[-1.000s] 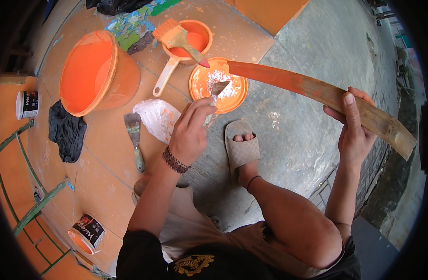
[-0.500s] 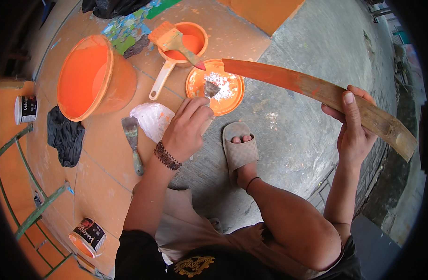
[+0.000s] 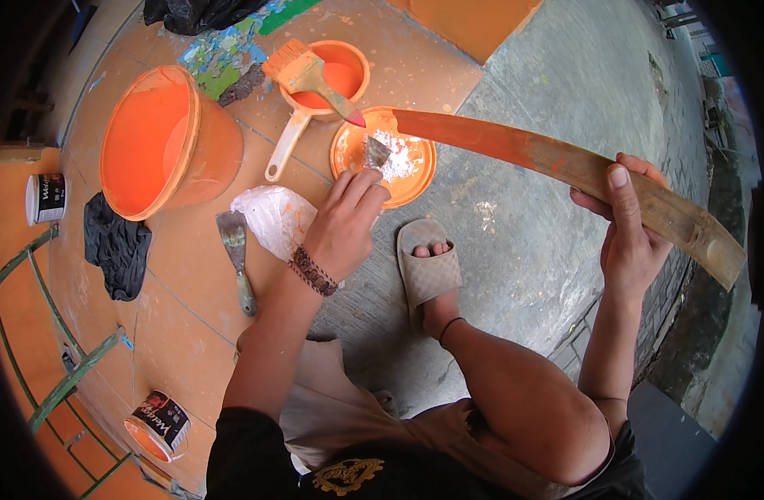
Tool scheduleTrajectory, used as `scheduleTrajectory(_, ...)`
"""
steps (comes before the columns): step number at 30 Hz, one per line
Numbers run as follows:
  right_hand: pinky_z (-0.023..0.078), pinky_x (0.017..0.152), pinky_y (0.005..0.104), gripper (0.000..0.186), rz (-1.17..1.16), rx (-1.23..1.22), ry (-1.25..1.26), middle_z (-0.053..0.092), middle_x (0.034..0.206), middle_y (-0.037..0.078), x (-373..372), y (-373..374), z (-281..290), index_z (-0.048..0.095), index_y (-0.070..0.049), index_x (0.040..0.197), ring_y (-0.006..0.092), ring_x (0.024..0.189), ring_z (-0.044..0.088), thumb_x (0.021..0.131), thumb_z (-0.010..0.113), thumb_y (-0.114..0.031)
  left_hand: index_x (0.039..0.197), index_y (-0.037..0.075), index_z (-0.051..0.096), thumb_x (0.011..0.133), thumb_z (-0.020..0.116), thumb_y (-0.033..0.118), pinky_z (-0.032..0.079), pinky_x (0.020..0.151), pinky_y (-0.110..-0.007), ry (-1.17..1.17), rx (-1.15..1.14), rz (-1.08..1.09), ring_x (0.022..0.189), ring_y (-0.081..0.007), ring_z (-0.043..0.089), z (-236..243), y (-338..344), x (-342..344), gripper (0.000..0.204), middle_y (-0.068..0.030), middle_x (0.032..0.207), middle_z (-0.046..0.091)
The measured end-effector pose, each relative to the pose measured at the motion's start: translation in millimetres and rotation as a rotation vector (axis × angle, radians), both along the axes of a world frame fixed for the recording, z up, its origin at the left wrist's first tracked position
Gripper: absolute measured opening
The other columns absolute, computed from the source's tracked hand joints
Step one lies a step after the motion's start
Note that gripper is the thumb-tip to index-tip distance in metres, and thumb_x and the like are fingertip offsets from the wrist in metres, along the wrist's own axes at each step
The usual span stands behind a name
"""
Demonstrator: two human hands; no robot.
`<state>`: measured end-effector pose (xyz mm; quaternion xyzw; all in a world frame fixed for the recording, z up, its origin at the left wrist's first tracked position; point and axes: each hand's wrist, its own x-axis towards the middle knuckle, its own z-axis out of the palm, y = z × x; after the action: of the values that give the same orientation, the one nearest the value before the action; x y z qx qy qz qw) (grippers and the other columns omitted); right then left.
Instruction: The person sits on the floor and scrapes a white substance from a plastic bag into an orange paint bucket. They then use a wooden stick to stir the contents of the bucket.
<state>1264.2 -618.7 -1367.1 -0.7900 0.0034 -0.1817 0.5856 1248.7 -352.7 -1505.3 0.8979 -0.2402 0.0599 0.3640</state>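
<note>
Head-worn fisheye, looking steeply down from above a seated person.

The single view sits at the person's head and faces down and slightly forward over their knees, so the forearms enter from the lower edge and the floor fills the round frame. It is close: the left hand lies near the centre and the right hand toward the right rim, with the sandalled foot between them. The far edge of the view, at the top, reaches the orange bucket and the small orange pan. Straight lines, such as the curved wooden slat and the green ladder rails, bend toward the dark rim.
</note>
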Motion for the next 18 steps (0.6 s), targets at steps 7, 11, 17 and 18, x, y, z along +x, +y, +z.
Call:
scheduleTrajectory(7, 0.061, 0.059, 0.0313, 0.025, 0.002, 0.011, -0.008, 0.064, 0.088, 0.018, 0, 0, 2, 0.059, 0.008, 0.102, 0.0248, 0.075, 0.068, 0.087, 0.064, -0.011, 0.094, -0.001, 0.052, 0.071, 0.05, -0.009, 0.045, 0.086, -0.04, -0.018, 0.076, -0.03, 0.102, -0.0327, 0.049, -7, -1, -5, 0.024, -0.0152, 0.11, 0.052)
scheduleTrajectory(11, 0.061, 0.06, 0.0315, 0.025, -0.003, 0.016, -0.005, 0.064, 0.087, 0.017, -1, 1, 3, 0.059, 0.008, 0.102, 0.0249, 0.074, 0.068, 0.087, 0.064, -0.011, 0.092, -0.001, 0.052, 0.074, 0.05, -0.006, 0.046, 0.085, -0.04, -0.006, 0.099, -0.039, 0.101, -0.0321, 0.049, -12, -2, -16, 0.019, -0.0152, 0.111, 0.051)
scheduleTrajectory(17, 0.061, 0.06, 0.0317, 0.025, 0.004, -0.01, -0.006, 0.063, 0.087, 0.017, -2, 0, 5, 0.059, 0.008, 0.102, 0.0243, 0.074, 0.068, 0.087, 0.064, -0.012, 0.092, -0.001, 0.052, 0.073, 0.051, -0.006, 0.046, 0.084, -0.04, -0.075, 0.063, 0.013, 0.1, -0.0317, 0.051, -4, -1, -23, 0.02, -0.0154, 0.112, 0.051)
scheduleTrajectory(18, 0.061, 0.06, 0.0317, 0.025, 0.005, -0.009, -0.009, 0.063, 0.087, 0.017, -1, 0, 6, 0.059, 0.008, 0.102, 0.0241, 0.074, 0.068, 0.087, 0.064, -0.012, 0.091, -0.001, 0.052, 0.073, 0.051, -0.006, 0.046, 0.084, -0.04, -0.057, 0.057, 0.015, 0.099, -0.0317, 0.051, -4, -3, -22, 0.019, -0.0153, 0.111, 0.051)
